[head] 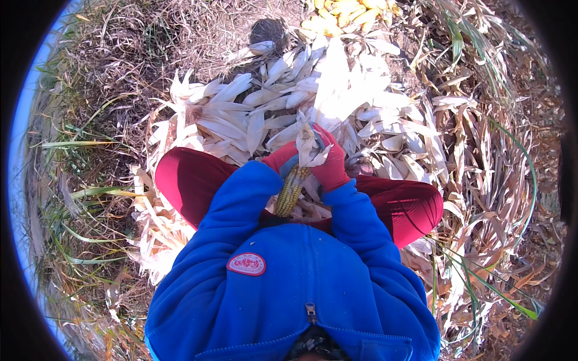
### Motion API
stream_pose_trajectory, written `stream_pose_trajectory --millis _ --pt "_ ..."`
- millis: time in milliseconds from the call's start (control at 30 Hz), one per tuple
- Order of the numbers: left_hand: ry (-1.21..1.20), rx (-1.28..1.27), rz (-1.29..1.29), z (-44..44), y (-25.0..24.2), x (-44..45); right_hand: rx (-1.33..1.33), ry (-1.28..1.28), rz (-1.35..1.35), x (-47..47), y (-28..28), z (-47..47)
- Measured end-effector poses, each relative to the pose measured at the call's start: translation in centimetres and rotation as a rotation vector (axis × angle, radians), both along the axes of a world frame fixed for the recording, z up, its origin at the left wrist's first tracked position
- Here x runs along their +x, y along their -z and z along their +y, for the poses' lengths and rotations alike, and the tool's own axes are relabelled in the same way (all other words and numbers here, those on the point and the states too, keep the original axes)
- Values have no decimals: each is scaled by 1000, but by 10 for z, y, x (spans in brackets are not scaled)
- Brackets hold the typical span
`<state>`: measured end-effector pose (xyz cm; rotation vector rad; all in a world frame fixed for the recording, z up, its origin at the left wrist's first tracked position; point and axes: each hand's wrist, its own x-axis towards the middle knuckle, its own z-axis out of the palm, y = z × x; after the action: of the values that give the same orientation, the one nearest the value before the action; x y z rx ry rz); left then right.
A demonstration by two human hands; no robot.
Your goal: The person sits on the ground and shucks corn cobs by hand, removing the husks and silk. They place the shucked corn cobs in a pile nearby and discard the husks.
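Observation:
In the head view, both my hands wear red work gloves with grey palms and meet above my lap. My left hand [283, 159] is closed around the upper part of an ear of corn [290, 193]. The ear tilts down toward my jacket, its yellow kernels bare at the lower end. Pale dry husk [310, 145] is peeled back around the ear's far end. My right hand [332, 162] grips this husk, with its fingers partly hidden behind the leaves.
Loose dry husks [226, 108] spread before my crossed legs [194, 180]. Bare yellow ears [347, 16] lie piled at the far side in bright sun. Dry corn stalks [469, 171] line the right. Dry grass [104, 90] covers the ground at left.

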<state>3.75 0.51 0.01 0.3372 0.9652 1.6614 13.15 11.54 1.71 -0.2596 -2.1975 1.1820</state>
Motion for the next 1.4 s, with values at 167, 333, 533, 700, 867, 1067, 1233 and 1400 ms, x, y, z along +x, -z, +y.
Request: stream_pose_trajectory --millis 167,333,533,700,867,1067,1233,1400 --pt "113 -71 122 -4 8 -4 -322 -59 -18 -1 -1 1" --pt "165 -291 124 -1 -26 7 -681 40 1 3 38 17" --pt "187 -147 70 -1 -39 13 -1823 -293 507 7 -9 37" --pt "293 34 -135 -8 -45 10 -2155 -657 405 18 -31 47" --pt "357 -25 -145 -11 -43 6 -1682 -305 -11 16 -46 49" --pt "82 221 -274 -19 -68 -3 -430 283 -775 12 40 68" --pt "-257 44 -12 -16 -50 -36 233 -23 -845 13 64 22" --pt "-333 68 -76 -20 -45 -37 -1432 -399 -490 -5 13 -11"
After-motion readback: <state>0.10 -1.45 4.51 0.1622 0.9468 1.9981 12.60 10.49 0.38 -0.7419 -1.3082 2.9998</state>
